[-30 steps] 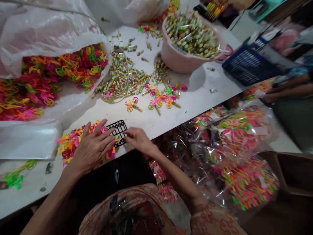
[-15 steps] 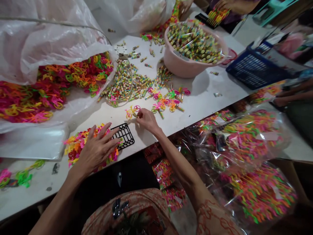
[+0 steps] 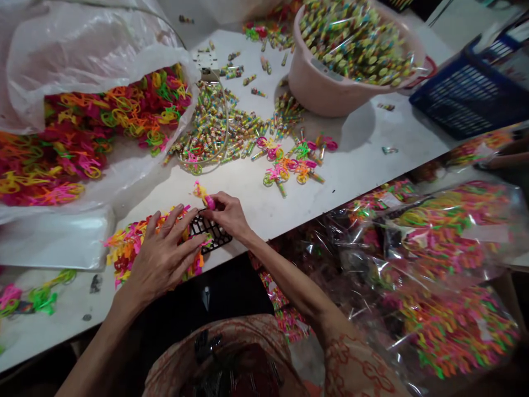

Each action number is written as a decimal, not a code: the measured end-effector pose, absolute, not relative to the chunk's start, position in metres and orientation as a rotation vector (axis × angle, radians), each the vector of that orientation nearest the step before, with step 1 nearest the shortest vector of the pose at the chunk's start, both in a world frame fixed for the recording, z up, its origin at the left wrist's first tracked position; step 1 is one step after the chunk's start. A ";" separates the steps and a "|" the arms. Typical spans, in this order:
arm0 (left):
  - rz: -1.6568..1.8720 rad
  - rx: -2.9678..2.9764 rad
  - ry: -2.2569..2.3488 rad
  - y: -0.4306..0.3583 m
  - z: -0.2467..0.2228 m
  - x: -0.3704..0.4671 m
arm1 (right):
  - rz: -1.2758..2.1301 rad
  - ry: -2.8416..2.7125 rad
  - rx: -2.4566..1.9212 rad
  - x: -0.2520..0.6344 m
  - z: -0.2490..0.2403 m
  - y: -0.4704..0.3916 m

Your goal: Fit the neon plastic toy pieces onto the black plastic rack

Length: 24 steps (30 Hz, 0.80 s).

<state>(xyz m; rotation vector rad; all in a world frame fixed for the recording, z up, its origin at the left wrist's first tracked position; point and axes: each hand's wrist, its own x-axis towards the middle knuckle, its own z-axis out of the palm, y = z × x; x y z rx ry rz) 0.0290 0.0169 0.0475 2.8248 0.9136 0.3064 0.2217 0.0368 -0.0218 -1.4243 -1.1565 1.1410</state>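
My left hand (image 3: 167,251) lies with its fingers spread over a packed cluster of small bright plastic toys (image 3: 124,242), which stand in one end of a black plastic grid rack (image 3: 221,240). My right hand (image 3: 231,218) is closed in a pinch on a small pink and yellow plastic toy (image 3: 202,194), above the rack's far edge. My fingertips hide the lower end of this toy. To the right, a loose group of similar toys with small tubes attached (image 3: 291,162) rests on the white table (image 3: 256,207).
A large plastic bag (image 3: 99,44) spills bright toys at the left. Behind the hands lies a heap of small patterned tubes (image 3: 210,127). A pink basin (image 3: 330,96) full of tubes stands beyond, near a blue basket (image 3: 467,94). Filled clear bags (image 3: 446,231) sit below the table edge.
My right hand has moved left and towards me, bringing the toy from the bare tabletop to the rack. My left hand stays on the cluster. The view has shifted slightly.
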 end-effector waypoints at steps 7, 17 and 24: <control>0.437 2.743 1.025 0.016 0.046 0.028 | 1.362 -1.319 -1.292 0.216 -0.027 0.038; 0.332 2.775 1.108 0.018 0.045 0.035 | 0.963 -2.094 -1.587 0.211 -0.015 0.048; 0.277 2.848 1.055 0.017 0.044 0.035 | 0.953 -2.305 -1.527 0.208 0.003 0.047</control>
